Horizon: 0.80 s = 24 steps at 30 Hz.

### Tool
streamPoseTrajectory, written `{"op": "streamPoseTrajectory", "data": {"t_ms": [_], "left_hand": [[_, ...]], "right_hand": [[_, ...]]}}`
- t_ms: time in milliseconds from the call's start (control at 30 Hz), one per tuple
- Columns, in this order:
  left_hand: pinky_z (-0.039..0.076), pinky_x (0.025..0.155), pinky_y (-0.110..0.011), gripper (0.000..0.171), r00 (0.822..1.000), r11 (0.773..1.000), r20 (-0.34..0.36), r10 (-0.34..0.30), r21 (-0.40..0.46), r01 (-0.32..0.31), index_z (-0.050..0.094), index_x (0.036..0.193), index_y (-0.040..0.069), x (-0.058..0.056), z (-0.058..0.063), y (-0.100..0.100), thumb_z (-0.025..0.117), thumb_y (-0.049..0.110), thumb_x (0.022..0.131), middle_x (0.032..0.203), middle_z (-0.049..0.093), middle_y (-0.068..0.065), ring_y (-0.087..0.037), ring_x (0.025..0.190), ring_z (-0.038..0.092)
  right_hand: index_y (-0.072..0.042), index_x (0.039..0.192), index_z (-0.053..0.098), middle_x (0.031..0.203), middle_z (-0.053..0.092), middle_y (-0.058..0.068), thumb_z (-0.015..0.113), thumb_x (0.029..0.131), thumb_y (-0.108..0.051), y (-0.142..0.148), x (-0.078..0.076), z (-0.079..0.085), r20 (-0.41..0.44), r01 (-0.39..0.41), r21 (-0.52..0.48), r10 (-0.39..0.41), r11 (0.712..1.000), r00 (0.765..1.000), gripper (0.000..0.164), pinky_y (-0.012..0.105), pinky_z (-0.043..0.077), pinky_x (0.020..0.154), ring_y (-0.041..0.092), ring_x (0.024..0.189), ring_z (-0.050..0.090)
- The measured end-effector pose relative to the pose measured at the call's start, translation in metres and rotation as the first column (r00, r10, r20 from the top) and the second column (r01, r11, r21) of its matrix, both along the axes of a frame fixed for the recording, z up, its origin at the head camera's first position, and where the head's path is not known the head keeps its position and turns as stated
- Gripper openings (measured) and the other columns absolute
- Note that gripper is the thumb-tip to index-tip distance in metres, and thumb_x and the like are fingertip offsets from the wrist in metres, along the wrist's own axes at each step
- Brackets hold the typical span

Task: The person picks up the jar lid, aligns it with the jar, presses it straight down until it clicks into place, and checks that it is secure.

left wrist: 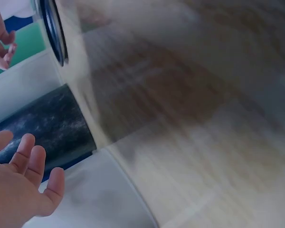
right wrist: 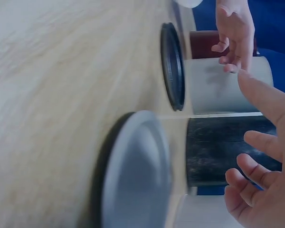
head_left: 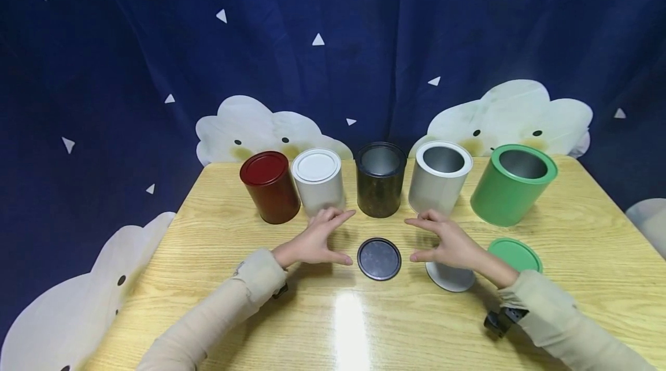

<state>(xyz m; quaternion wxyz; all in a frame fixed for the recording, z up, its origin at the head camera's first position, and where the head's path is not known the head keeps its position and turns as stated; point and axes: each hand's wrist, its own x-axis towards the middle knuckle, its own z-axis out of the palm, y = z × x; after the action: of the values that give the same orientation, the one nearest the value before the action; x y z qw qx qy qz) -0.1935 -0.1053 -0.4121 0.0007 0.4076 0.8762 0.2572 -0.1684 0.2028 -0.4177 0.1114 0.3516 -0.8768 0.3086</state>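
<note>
A black lid (head_left: 378, 259) lies on the table between the two hands. My left hand (head_left: 321, 237) hovers to its left, thumb and fingers spread apart and holding nothing. On the other side my right hand (head_left: 448, 242) mirrors it, also spread and holding nothing, partly over a white lid (head_left: 451, 278). Behind the black lid stands the uncovered black can (head_left: 380, 186). The white can (head_left: 441, 183) to its right is uncovered too. In the right wrist view the black lid (right wrist: 173, 66) and the white lid (right wrist: 137, 175) lie apart from the fingers.
A covered dark red can (head_left: 270, 189) and a covered white can (head_left: 318, 180) stand at the back left. At the right is an uncovered green can (head_left: 502, 197), with its green lid (head_left: 515, 254) in front, near the right forearm. A dark blue curtain (head_left: 333, 82) hangs behind the table.
</note>
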Motion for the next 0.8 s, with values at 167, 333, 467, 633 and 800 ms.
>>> {"op": "streamPoseTrajectory", "data": {"t_ms": [167,333,467,633,800], "left_hand": [[0.03,0.079,-0.036,0.096,1.0,0.999,0.021,-0.006,-0.036,0.007,0.033,0.141,0.007,-0.001,-0.004,0.003,0.081,0.039,0.064,0.118,0.042,-0.011,-0.023,0.103,0.037],[0.029,0.08,-0.036,0.092,0.999,0.997,0.038,-0.009,-0.081,0.013,0.037,0.138,0.006,-0.001,-0.007,0.006,0.081,0.04,0.064,0.117,0.041,-0.01,-0.023,0.102,0.036],[0.028,0.082,-0.038,0.091,0.999,0.995,0.033,0.001,-0.104,0.003,0.039,0.137,0.008,-0.003,-0.013,0.009,0.08,0.043,0.064,0.119,0.04,-0.009,-0.023,0.104,0.036],[0.028,0.08,-0.036,0.088,1.0,0.993,0.024,0.011,-0.118,-0.008,0.043,0.136,0.009,-0.005,-0.02,0.013,0.079,0.045,0.064,0.118,0.04,-0.008,-0.022,0.101,0.035],[0.027,0.078,-0.035,0.088,0.998,0.989,0.054,0.023,-0.145,-0.015,0.043,0.136,0.01,-0.005,-0.021,0.015,0.08,0.044,0.064,0.118,0.039,-0.009,-0.022,0.099,0.035]], "right_hand": [[0.003,0.116,0.059,0.095,0.048,0.008,0.083,0.061,-0.028,-0.001,-0.001,-0.007,0.057,-0.006,0.034,0.004,0.999,0.998,0.068,0.032,0.039,0.069,0.019,0.082,0.043],[0.002,0.117,0.058,0.097,0.047,0.006,0.084,0.059,-0.03,-0.002,-0.002,-0.013,0.071,0.005,0.065,-0.01,0.998,0.997,0.071,0.034,0.036,0.072,0.019,0.087,0.041],[0.001,0.119,0.057,0.098,0.046,0.007,0.085,0.057,-0.031,-0.004,-0.003,-0.018,0.089,0.013,0.075,-0.02,0.997,0.996,0.075,0.037,0.035,0.075,0.022,0.091,0.04],[-0.001,0.12,0.058,0.098,0.044,0.006,0.085,0.056,-0.034,-0.007,-0.003,-0.024,0.093,0.022,0.108,-0.032,0.994,0.995,0.077,0.038,0.032,0.076,0.023,0.092,0.038],[-0.005,0.119,0.06,0.098,0.044,0.003,0.083,0.058,-0.041,-0.011,-0.001,-0.027,0.124,0.036,0.165,-0.056,0.986,0.991,0.075,0.035,0.031,0.071,0.023,0.092,0.038]]}}
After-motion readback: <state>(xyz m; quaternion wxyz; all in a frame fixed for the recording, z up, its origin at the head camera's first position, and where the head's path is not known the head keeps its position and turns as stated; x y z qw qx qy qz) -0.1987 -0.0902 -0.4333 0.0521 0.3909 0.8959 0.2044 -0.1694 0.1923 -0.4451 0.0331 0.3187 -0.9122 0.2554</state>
